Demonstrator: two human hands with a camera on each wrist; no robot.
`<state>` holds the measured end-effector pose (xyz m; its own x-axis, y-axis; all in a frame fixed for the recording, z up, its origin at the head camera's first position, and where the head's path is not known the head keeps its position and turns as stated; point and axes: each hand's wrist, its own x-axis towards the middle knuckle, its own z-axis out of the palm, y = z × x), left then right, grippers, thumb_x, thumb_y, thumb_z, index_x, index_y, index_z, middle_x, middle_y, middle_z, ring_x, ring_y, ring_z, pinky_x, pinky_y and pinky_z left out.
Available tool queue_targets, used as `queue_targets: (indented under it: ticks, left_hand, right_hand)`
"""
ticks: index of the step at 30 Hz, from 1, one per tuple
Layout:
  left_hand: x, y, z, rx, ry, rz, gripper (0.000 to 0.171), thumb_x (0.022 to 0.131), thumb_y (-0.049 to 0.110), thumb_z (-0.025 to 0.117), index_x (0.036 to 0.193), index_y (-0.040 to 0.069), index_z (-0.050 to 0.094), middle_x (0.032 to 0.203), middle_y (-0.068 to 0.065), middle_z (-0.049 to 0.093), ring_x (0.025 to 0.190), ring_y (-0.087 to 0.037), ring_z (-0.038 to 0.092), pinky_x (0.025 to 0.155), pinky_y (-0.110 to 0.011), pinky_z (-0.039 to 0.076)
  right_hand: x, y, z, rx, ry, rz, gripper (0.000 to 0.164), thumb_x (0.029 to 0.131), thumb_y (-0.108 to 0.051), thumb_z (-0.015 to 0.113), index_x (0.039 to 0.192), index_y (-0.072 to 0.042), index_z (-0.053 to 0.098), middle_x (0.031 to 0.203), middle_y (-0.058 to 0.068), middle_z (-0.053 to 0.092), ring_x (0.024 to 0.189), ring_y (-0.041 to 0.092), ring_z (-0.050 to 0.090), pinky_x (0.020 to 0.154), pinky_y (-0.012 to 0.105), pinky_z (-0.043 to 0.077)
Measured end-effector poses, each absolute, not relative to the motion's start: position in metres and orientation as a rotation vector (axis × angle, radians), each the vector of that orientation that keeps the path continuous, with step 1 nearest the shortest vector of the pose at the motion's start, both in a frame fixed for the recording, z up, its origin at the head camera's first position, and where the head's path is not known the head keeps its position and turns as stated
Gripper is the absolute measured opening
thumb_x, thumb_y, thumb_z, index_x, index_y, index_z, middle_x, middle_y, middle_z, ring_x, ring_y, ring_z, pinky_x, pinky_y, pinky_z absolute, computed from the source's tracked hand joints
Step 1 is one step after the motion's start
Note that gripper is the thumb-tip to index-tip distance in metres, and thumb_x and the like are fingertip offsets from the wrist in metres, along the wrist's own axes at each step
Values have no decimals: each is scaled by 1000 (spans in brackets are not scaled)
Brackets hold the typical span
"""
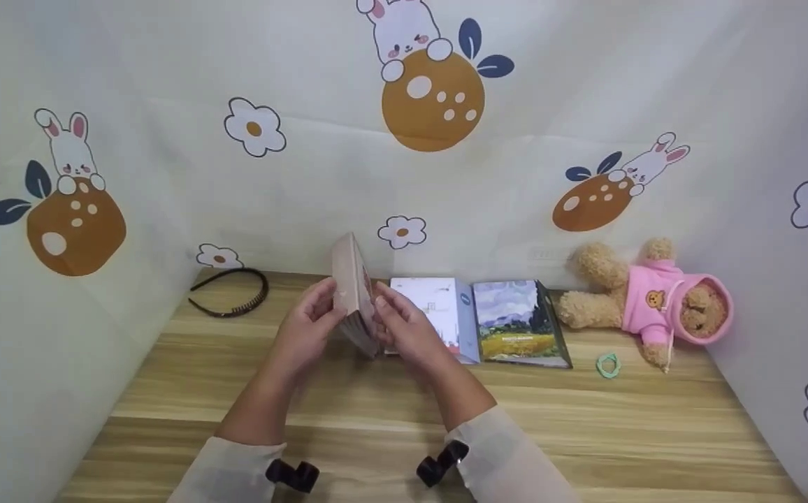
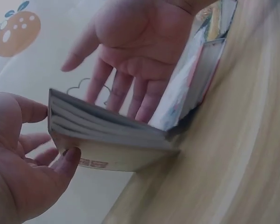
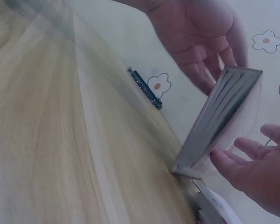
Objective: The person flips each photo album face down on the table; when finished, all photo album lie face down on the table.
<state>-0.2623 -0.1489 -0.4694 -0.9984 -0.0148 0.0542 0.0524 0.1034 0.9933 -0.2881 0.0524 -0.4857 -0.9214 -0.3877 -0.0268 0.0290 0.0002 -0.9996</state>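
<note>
A thick book (image 1: 348,283) with a pale cover stands tilted on its lower edge on the wooden table, its pages slightly parted in the left wrist view. My left hand (image 1: 308,328) pinches its upper corner, thumb on one cover and fingers round the edge. On the other side my right hand (image 1: 409,328) is beside the front cover, fingers loosely extended and fingertips at the cover (image 3: 245,123). Just right of the hands stands a white and blue book (image 1: 432,307). Beyond it is a book with a painted landscape cover (image 1: 516,318).
A black toothed headband (image 1: 254,304) lies at the back left of the table (image 1: 348,433). To the right are a teddy bear (image 1: 645,297) in a pink hoodie, lying on its side, and a green hair tie (image 1: 608,365). Printed cloth walls (image 1: 292,195) enclose the table.
</note>
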Motion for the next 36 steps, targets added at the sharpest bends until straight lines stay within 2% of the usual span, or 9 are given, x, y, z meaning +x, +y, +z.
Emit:
queue_targets:
  ticks: [5,9,13,18,20,26,27,30,36]
  left_hand:
    - [-264,-143,-478,3,-2341,-2118,77,107,30,65,169,6,27,175,-20,33,162,-38,34,132,-53,34]
    - [-263,-137,-482,24,-2391,-2144,75,107,43,64,169,15,33,176,-10,32,165,-35,26,134,-56,29]
    - [-260,-136,-479,42,-2426,-2081,70,106,47,64,167,24,39,177,-6,33,166,-36,23,133,-59,29]
    - [-258,-141,-473,48,-2545,-1924,67,105,49,64,165,28,42,177,-9,33,160,-42,36,125,-63,41]
    - [-259,-143,-472,47,-2585,-1883,67,105,48,64,165,29,42,171,-14,41,152,-43,48,120,-61,48]
    - [-260,-152,-479,-14,-2744,-1628,67,102,47,66,163,24,48,170,-21,38,156,-48,39,127,-67,35]
    - [-260,-154,-481,-22,-2768,-1589,67,102,47,66,162,22,49,172,-21,34,159,-49,34,129,-68,31]
    - [-261,-157,-486,-9,-2822,-1508,68,101,46,68,159,15,52,170,-21,37,158,-48,36,130,-66,31]
    - [-265,-160,-496,-25,-2920,-1301,69,99,43,72,155,8,56,168,-22,41,155,-49,41,130,-63,33]
  right_hand:
    - [-290,54,-485,-350,2101,-1915,66,107,-55,57,167,-35,37,167,11,48,150,34,52,119,54,51]
    - [-289,54,-485,-335,2192,-1844,64,104,-60,59,163,-46,40,160,9,53,144,35,58,114,55,55]
    - [-287,52,-485,-327,2076,-1913,57,108,-50,59,162,-48,42,164,9,50,147,41,55,113,58,55]
    - [-286,51,-484,-365,1990,-1993,54,111,-35,56,164,-37,44,171,3,44,150,35,54,118,52,52]
    - [-287,52,-485,-381,2039,-2010,54,110,-30,58,163,-26,48,170,5,47,149,32,55,119,47,52]
    - [-293,51,-490,-313,2090,-2152,58,100,-2,69,155,2,52,158,21,58,146,35,58,115,38,55]
    - [-293,51,-491,-298,2084,-2163,59,99,1,69,155,4,51,157,22,58,146,35,59,115,37,55]
    - [-294,51,-495,-269,2099,-2115,60,99,5,66,156,6,49,157,23,57,146,35,59,115,38,54]
    - [-295,53,-499,-222,2157,-1922,55,102,-2,64,156,0,52,158,18,59,147,31,58,121,41,50]
